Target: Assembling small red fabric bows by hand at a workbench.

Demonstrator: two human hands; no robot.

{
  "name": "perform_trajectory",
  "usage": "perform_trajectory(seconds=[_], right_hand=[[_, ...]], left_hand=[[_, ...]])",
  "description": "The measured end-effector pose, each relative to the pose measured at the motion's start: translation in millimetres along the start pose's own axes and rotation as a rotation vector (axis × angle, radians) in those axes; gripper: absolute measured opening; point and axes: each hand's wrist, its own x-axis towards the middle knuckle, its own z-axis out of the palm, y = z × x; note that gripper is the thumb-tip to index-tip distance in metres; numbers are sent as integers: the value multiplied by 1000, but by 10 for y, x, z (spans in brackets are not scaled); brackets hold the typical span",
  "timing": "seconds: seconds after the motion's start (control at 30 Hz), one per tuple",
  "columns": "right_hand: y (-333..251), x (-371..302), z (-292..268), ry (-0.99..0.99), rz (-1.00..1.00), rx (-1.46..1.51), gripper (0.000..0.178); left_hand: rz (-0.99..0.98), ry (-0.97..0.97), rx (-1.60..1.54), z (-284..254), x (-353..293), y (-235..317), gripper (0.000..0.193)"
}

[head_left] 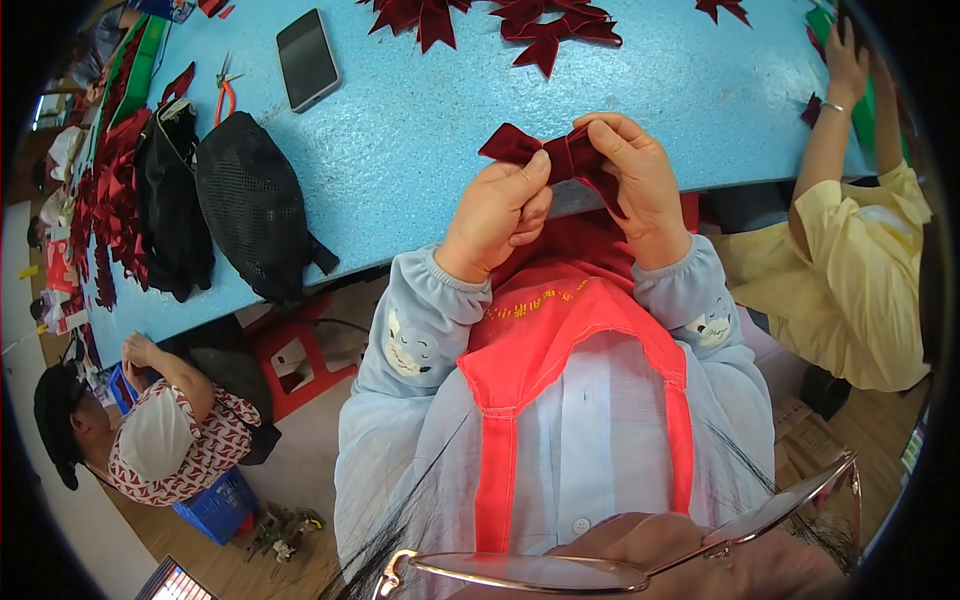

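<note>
Between my two hands, just above the table's near edge, is a dark red velvet bow (568,157). My left hand (505,205) pinches it near the middle, thumb on top, with one loop sticking out to the upper left. On the other side my right hand (640,180) grips the right loop between thumb and fingers, and a ribbon tail hangs below. The fingertips behind the bow are partly hidden. More finished-looking dark red bows (560,28) lie on the blue table (420,160) beyond my hands.
At the left lie a black phone (308,60), orange-handled pliers (226,95), a black mesh bag (255,200) and a heap of red ribbon pieces (120,200). Co-workers sit at the right, in a yellow top (860,270), and at the lower left, in a patterned top (165,440).
</note>
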Motion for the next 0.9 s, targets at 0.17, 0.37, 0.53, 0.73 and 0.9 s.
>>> perform_trajectory(seconds=[0.17, 0.37, 0.53, 0.73, 0.9], right_hand=[[107, -5, 27, 59, -107, 48, 11], [129, 26, 27, 67, -117, 36, 11], [76, 8, 60, 71, -194, -168, 12], [83, 41, 60, 19, -393, -382, 12], [74, 23, 73, 86, -123, -64, 11]], left_hand=[[92, -3, -129, 45, 44, -110, 43], [168, 98, -163, 169, 36, -78, 45], [160, 111, -112, 91, 57, -119, 29], [79, 151, -108, 53, 56, -139, 29], [192, 54, -119, 148, 14, -82, 27]])
